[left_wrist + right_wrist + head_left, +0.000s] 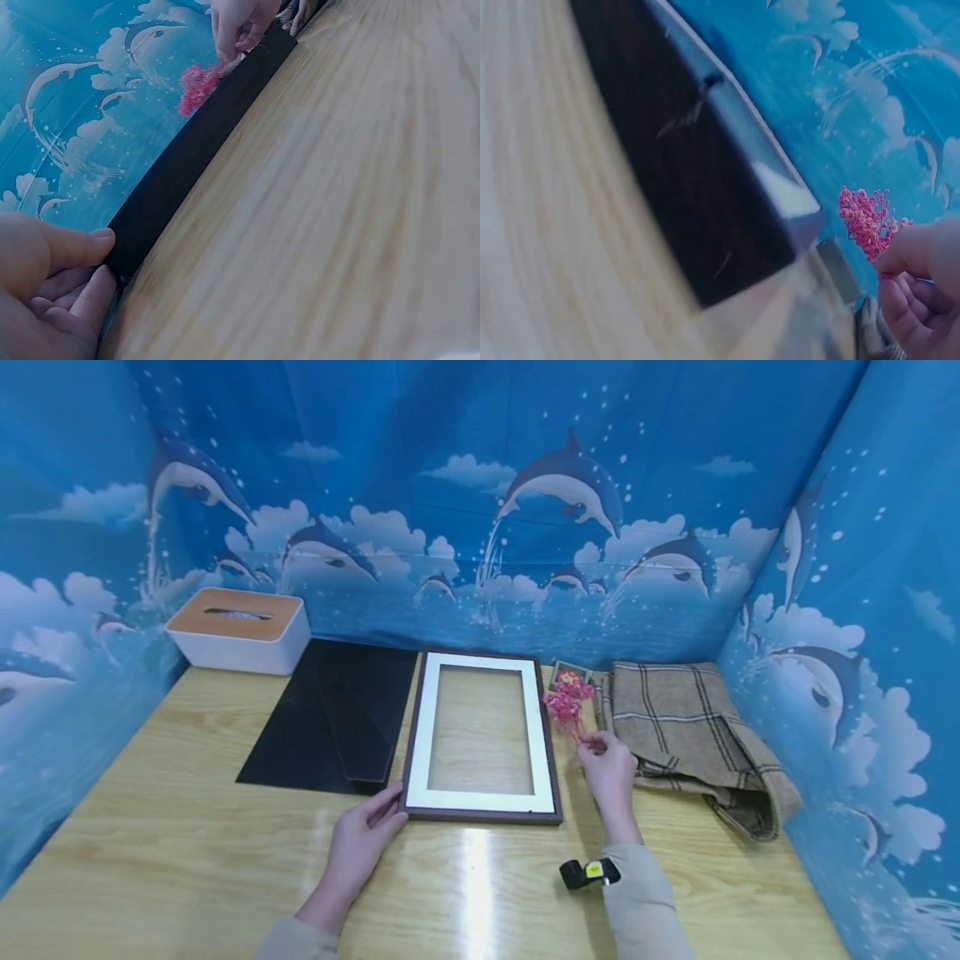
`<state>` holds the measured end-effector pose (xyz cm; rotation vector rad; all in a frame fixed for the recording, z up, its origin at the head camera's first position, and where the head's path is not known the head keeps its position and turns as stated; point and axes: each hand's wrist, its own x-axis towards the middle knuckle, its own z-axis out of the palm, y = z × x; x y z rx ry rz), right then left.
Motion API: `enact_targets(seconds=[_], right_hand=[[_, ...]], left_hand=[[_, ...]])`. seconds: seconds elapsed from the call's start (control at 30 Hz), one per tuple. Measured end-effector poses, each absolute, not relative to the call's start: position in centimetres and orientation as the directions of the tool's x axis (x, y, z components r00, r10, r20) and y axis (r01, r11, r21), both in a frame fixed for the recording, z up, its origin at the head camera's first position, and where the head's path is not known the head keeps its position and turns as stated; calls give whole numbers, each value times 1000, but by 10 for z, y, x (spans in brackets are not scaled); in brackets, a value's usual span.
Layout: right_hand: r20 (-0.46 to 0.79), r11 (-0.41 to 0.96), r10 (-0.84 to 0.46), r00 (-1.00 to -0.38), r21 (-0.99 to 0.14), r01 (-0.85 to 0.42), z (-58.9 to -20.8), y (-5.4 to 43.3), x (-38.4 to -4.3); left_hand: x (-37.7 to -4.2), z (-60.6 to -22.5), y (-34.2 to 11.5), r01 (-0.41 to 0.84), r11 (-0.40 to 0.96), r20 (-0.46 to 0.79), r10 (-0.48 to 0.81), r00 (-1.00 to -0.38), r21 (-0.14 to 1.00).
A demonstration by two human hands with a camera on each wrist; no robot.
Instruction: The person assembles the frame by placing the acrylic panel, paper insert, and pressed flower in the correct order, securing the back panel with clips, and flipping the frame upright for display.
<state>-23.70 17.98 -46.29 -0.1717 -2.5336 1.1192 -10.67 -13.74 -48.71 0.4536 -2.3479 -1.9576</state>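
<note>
A dark-edged picture frame [483, 816] with a white mat [423, 727] inside it lies on the wooden table. My left hand [362, 837] pinches the frame's near left corner, thumb on top and fingers against the side, as the left wrist view shows. To the right of the frame, my right hand [609, 774] holds a small bunch of pink dried flowers [865, 217] by the stems, between thumb and fingers. The flower heads point away from me, past the fingertips. The stem ends are hidden in the hand.
A black backing board [292, 727] with a stand leg lies left of the frame. Behind it stands a white tissue box [238, 647] with a wooden lid. A small green-edged frame [585, 667] and a folded plaid cloth [667, 702] are at the right. Dolphin-printed curtains enclose the table.
</note>
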Motion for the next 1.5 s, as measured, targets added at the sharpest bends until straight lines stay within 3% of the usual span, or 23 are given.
enact_targets(seconds=[0.4, 0.73, 1.13, 1.5], right_hand=[[192, 576, 133, -972, -813, -82, -447, 128, -235], [72, 507, 93, -993, -862, -15, -454, 84, -239], [6, 543, 115, -993, -838, 58, -456, 61, -238], [48, 627, -64, -997, -775, -78, -455, 61, -233]], left_hand=[[-109, -486, -140, -205, 128, -166, -265, -950, 970], [-109, -485, -139, -213, 142, -169, -269, -948, 967], [-107, -488, -139, -215, 130, -174, -270, -947, 968], [-108, -490, -139, -201, 125, -161, -274, -948, 972]])
